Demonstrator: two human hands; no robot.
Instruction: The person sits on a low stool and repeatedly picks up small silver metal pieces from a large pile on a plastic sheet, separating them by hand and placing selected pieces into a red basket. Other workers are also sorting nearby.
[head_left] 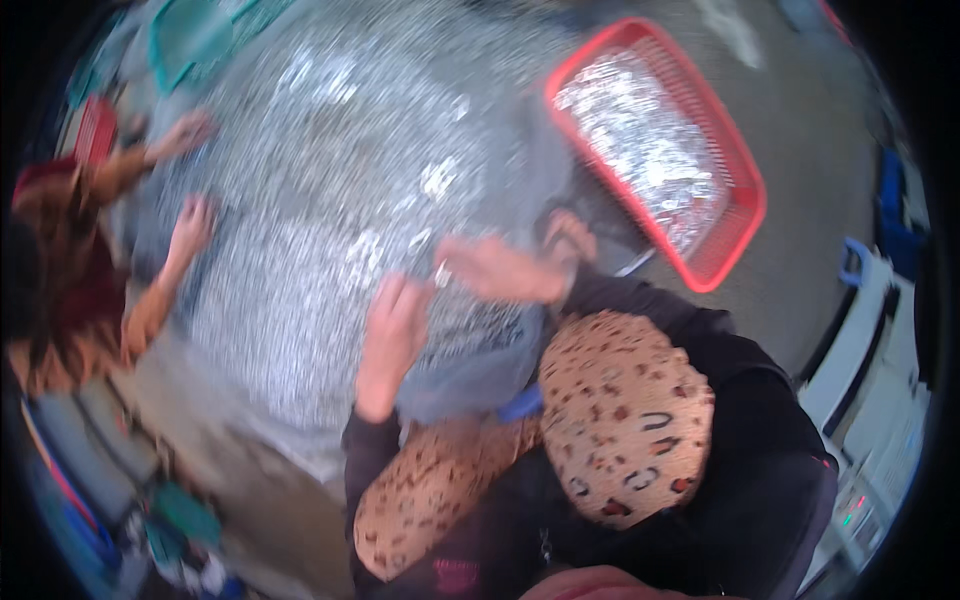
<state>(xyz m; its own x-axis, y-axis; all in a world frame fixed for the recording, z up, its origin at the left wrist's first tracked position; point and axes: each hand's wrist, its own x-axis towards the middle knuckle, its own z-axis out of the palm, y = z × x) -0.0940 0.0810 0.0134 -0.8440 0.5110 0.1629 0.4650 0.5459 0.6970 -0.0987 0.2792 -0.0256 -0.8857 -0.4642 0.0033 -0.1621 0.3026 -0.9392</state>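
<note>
A wide, low heap of small shiny silvery pieces (300,290) spreads before me on a clear plastic sheet. Motion blur hides what kind of pieces they are. Above its near right part, my left hand (393,325) is closed, its fingers curled together. My right hand (505,270) reaches in from the right, fingers bent toward the left hand. A small bright piece (443,273) shows at the right fingertips, between the two hands. The hands are close but look apart. Whatever the left fingers hold is hidden.
A red plastic basket (745,195) holding similar silvery pieces stands at the far right. At the left sits another person (75,290), both hands (195,225) at the heap's edge. A green basket (160,50) is at the far left. White machine-like equipment (850,350) stands right.
</note>
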